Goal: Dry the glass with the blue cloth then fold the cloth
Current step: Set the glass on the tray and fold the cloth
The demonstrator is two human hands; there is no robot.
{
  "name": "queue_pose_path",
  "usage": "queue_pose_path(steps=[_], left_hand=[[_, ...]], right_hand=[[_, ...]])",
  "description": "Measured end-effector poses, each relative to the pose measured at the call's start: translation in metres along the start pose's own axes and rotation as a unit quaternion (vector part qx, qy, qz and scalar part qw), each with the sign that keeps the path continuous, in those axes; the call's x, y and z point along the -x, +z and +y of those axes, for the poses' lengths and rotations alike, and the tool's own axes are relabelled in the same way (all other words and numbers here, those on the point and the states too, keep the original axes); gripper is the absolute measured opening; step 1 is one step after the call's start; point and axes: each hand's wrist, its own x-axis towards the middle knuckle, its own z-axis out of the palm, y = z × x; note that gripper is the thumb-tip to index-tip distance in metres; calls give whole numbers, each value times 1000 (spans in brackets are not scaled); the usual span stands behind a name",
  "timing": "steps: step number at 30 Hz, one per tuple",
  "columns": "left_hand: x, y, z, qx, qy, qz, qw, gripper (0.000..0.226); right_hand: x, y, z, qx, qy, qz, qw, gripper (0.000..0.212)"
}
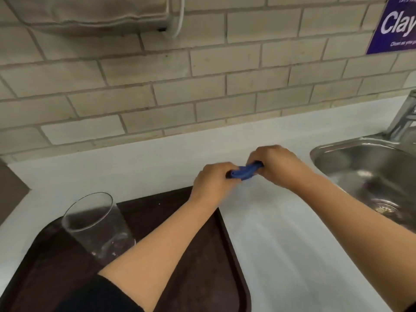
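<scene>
A clear glass (pixel 99 226) stands upright on a dark tray (pixel 202 255) at the left. Over the white counter (pixel 281 244), the left hand (pixel 213 181) and right hand (pixel 276 165) each clench an end of the bunched blue cloth (pixel 244 171); a steel sink (pixel 369 174) lies to the right.

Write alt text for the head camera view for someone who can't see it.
Both hands, left and right, grip a bunched blue cloth over a white counter. A clear drinking glass stands on a dark brown tray; a steel sink lies right.
</scene>
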Motion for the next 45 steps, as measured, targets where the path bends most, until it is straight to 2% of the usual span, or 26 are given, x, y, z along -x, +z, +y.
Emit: queue_pose_path(steps=[2, 4, 8, 10, 12, 15, 17, 19, 21, 23, 26, 29, 36, 38, 42, 45], left_hand=[[22, 28, -12, -81, 15, -57, 995, 19], [41, 49, -21, -189, 59, -92, 976, 20], [62, 65, -28, -374, 184, -90, 905, 21], [64, 71, -29, -413, 229, -76, 878, 19], [65, 74, -26, -418, 247, -79, 871, 24], [66, 74, -20, -350, 209, -98, 908, 37], [60, 71, -16, -287, 146, -110, 940, 47], [50, 67, -15, -236, 94, -109, 961, 41], [39, 67, -19, -217, 39, -112, 969, 39], [33, 69, -23, -256, -6, -157, 954, 62], [29, 73, -26, -330, -43, -224, 916, 82], [30, 74, -30, -360, -52, -271, 891, 81], [41, 77, -26, -384, -31, -293, 875, 79], [43, 79, -23, -383, -28, -300, 873, 80], [46, 82, -20, -374, -35, -306, 875, 81], [47, 83, -22, -362, -41, -306, 880, 81]], right_hand=[[23, 33, 13, 33, -41, -43, 998, 21], [46, 61, 23, 49, -67, -86, 993, 20], [76, 89, 33, 64, -94, -114, 987, 19], [79, 91, 35, 71, -104, -111, 986, 20], [80, 91, 36, 67, -105, -111, 986, 22], [82, 87, 33, 47, -97, -136, 985, 25], [79, 78, 31, 18, -84, -171, 981, 23], [72, 67, 29, -28, -58, -212, 975, 26], [62, 63, 28, -76, -31, -203, 976, 30], [55, 71, 28, -77, -16, -169, 983, 44], [60, 93, 23, -16, -26, -187, 982, 63], [74, 111, 23, -36, -1, -202, 979, 64], [99, 121, 21, -62, 26, -172, 983, 66], [106, 119, 22, -54, 29, -170, 984, 72], [112, 114, 23, -47, 26, -169, 984, 99], [112, 115, 22, -40, 22, -171, 984, 104]])
